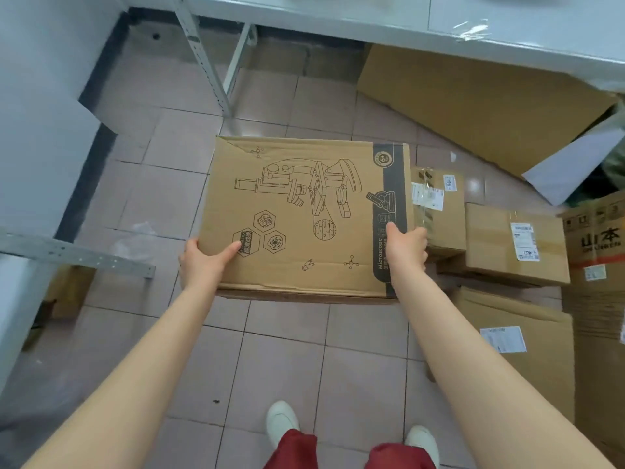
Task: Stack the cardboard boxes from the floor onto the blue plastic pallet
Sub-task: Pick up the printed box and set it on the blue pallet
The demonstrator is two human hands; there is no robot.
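Observation:
A brown cardboard box printed with a microscope drawing is held above the tiled floor in front of me. My left hand grips its near left corner, thumb lying on the top face. My right hand grips its right side by the black printed stripe. More cardboard boxes lie on the floor to the right: a small labelled box and a flatter box with a white label. No blue pallet is in view.
A large flat cardboard sheet leans under a white table at the back. A tall printed carton and a flattened box stand at the right. Metal shelf rails jut in from the left. My feet stand on the tiles.

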